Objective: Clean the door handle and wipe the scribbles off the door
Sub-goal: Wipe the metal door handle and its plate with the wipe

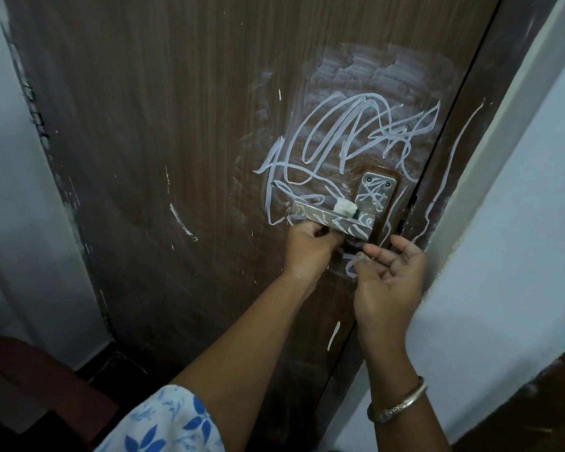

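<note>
My left hand (310, 243) grips the handle (327, 218) from below. My right hand (388, 272), just beside it, is half curled, maybe pinching something; I cannot tell. Scribbles (356, 138) above both hands are unwiped, so the door (144, 158) is barely started.

Most likely a room in a home: a brown wood-grain door (177, 158) with a steel lever handle (320, 218), hung between pale painted walls (519, 223). Scrawled over in loose white scribbles (349, 125) and chipped along the left edge. Dark red furniture (30, 386) low at the left, kind unclear.
</note>
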A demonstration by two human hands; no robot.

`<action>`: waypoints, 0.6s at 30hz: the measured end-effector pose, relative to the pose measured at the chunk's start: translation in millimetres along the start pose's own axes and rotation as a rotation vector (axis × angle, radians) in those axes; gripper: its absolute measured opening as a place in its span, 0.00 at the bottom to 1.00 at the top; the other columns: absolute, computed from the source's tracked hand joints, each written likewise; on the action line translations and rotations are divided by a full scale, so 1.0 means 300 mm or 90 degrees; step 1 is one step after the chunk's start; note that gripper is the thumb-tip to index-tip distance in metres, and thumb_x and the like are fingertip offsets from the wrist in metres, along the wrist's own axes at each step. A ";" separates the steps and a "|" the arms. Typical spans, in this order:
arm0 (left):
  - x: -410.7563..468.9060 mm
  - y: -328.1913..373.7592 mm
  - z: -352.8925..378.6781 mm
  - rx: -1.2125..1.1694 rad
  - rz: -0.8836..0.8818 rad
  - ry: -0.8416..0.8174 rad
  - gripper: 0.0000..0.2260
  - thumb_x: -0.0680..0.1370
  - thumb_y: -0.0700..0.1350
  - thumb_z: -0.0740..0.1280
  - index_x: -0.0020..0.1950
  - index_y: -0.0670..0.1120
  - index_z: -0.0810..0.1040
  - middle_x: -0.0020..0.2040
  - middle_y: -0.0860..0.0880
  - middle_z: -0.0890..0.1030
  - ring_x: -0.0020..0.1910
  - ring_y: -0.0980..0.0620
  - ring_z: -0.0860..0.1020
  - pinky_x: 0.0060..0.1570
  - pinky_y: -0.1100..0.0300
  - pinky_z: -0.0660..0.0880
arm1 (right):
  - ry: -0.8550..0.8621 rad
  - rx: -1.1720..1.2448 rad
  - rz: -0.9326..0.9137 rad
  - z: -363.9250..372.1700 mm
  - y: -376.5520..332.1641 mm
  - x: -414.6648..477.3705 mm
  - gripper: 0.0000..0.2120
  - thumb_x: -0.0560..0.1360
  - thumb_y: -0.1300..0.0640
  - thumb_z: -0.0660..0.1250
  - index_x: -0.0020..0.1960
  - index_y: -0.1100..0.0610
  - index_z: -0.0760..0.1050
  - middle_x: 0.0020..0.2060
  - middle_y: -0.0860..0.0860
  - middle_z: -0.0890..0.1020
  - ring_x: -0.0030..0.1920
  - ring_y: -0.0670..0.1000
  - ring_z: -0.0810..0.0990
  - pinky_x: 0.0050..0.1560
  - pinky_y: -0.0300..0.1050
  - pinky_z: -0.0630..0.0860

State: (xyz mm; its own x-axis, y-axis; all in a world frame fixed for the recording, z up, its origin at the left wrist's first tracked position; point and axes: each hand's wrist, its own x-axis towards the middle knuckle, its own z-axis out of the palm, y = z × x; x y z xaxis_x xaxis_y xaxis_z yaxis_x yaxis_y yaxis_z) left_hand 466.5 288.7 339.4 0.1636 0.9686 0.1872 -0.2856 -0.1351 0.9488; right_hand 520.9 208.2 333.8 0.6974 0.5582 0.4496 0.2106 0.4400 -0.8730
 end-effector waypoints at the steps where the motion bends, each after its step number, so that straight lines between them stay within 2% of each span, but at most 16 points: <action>1: -0.005 -0.010 -0.001 0.011 0.010 -0.006 0.02 0.73 0.33 0.68 0.44 0.35 0.80 0.39 0.40 0.81 0.38 0.48 0.79 0.39 0.57 0.76 | 0.000 -0.001 0.001 0.000 0.003 -0.001 0.21 0.72 0.70 0.67 0.58 0.52 0.66 0.44 0.50 0.79 0.41 0.46 0.80 0.40 0.32 0.76; 3: -0.007 -0.029 -0.006 0.043 0.027 -0.008 0.03 0.75 0.34 0.67 0.44 0.35 0.79 0.38 0.43 0.80 0.38 0.50 0.77 0.40 0.59 0.74 | -0.002 -0.008 0.006 -0.001 0.011 -0.007 0.21 0.72 0.69 0.67 0.59 0.52 0.66 0.44 0.50 0.80 0.40 0.44 0.80 0.40 0.31 0.76; 7: 0.002 -0.056 -0.026 0.093 0.060 -0.002 0.02 0.74 0.33 0.68 0.40 0.35 0.78 0.36 0.46 0.78 0.38 0.51 0.76 0.42 0.56 0.74 | -0.012 -0.007 0.015 -0.010 0.022 -0.015 0.22 0.72 0.70 0.68 0.59 0.52 0.66 0.44 0.51 0.80 0.40 0.43 0.80 0.41 0.32 0.76; 8: 0.002 -0.058 -0.027 0.083 0.056 0.005 0.02 0.73 0.32 0.68 0.41 0.36 0.77 0.35 0.45 0.77 0.36 0.51 0.75 0.40 0.56 0.73 | -0.014 -0.004 0.015 -0.013 0.022 -0.014 0.22 0.72 0.70 0.68 0.59 0.52 0.65 0.44 0.51 0.80 0.39 0.43 0.80 0.40 0.32 0.75; 11: 0.008 -0.048 -0.020 0.001 0.034 0.048 0.09 0.71 0.31 0.70 0.40 0.43 0.73 0.29 0.50 0.76 0.28 0.54 0.75 0.31 0.61 0.73 | -0.015 0.000 0.012 -0.027 0.020 -0.009 0.22 0.72 0.70 0.67 0.58 0.51 0.65 0.44 0.51 0.80 0.39 0.44 0.80 0.39 0.31 0.75; 14: 0.030 -0.029 -0.004 -0.054 0.030 0.071 0.09 0.68 0.28 0.70 0.42 0.36 0.73 0.34 0.41 0.78 0.30 0.49 0.78 0.29 0.60 0.76 | -0.016 -0.003 0.007 -0.036 0.019 -0.002 0.22 0.72 0.70 0.67 0.58 0.51 0.65 0.44 0.52 0.80 0.40 0.46 0.80 0.40 0.32 0.76; 18: 0.028 -0.039 0.002 -0.080 0.037 0.044 0.07 0.68 0.27 0.70 0.38 0.37 0.76 0.30 0.46 0.80 0.27 0.54 0.78 0.29 0.63 0.75 | -0.026 -0.010 0.007 -0.041 0.023 -0.008 0.23 0.72 0.70 0.67 0.59 0.51 0.65 0.44 0.51 0.80 0.41 0.46 0.80 0.41 0.35 0.77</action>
State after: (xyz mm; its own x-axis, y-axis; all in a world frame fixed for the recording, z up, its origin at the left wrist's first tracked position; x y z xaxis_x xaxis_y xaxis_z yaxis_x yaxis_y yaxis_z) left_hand 471.8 298.1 330.0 0.0783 0.9726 0.2191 -0.4092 -0.1691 0.8966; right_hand 529.2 201.2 324.4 0.6712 0.5912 0.4472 0.2139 0.4232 -0.8804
